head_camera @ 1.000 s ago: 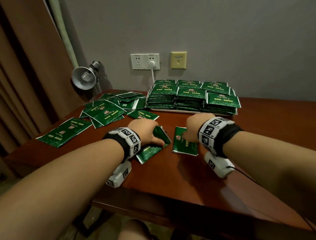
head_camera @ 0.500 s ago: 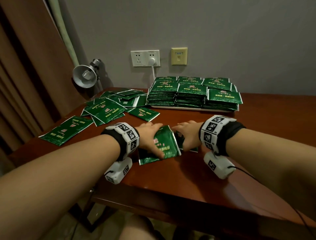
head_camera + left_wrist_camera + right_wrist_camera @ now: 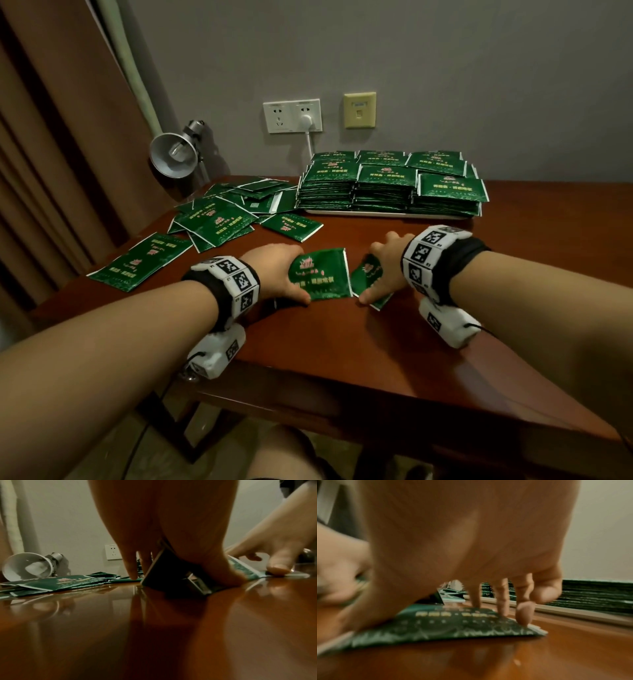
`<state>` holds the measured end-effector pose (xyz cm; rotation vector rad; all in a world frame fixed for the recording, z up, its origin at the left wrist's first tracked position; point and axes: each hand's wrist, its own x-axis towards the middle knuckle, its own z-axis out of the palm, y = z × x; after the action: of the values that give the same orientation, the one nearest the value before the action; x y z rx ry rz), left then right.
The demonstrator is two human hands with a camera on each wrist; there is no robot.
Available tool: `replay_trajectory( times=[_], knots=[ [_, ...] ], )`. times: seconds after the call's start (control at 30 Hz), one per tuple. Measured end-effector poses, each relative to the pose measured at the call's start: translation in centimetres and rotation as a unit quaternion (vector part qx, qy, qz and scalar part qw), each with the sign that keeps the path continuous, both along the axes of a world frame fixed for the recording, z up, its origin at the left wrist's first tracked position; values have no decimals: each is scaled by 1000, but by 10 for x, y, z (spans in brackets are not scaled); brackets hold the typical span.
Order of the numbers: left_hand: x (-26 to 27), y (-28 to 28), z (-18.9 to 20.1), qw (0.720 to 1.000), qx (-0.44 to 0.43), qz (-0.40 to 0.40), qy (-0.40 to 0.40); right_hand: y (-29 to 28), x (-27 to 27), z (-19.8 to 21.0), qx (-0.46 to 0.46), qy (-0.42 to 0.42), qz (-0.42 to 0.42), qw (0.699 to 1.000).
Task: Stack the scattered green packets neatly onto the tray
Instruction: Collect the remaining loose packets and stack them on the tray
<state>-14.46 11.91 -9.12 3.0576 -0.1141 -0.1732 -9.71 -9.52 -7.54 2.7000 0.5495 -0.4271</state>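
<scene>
left hand (image 3: 274,270) grips a green packet (image 3: 320,274), thumb on the near edge, fingers behind it; packet is tilted up on its lower edge on the table (image 3: 376,349), printed face toward the head camera. in the left wrist view the same packet (image 3: 171,572) stands propped between thumb and fingers, its bottom edge touching the wood. right hand (image 3: 387,263) is just beside it, on a second packet (image 3: 368,277); thumb at the near corner, fingers (image 3: 523,614) spread with tips pressing down on the far edge. that packet lies nearly flat in the right wrist view (image 3: 436,624), near-left edge a little raised, blurred. cannot tell if the thumb is under it or on top. the two packets are almost touching between the hands.

white tray (image 3: 387,215) sits at the back of the table near the wall, carrying packet stacks (image 3: 387,186) in two rows of three, roughly even height. loose packets (image 3: 219,219) lie overlapping to the left of the tray, one packet (image 3: 142,262) alone near the left table edge, another (image 3: 293,226) between the pile and the hands. metal lamp (image 3: 174,159) at back left, wall socket (image 3: 292,115) with a white plug above the tray, curtain (image 3: 51,137) on the left.
</scene>
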Motion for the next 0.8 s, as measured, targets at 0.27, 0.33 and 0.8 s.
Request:
replay_trajectory(
  times=[0.27,0.33,0.8],
  knots=[
    [6,4,20,981,-179,32,-66,1,-4,-5,19,-34,-6,999],
    [11,2,16,991,-127,26,-26,2,-5,-6,32,-8,-5,999],
    [21,-28,-8,997,-2,32,71,-20,-11,-2,21,35,11,999]
  ],
)
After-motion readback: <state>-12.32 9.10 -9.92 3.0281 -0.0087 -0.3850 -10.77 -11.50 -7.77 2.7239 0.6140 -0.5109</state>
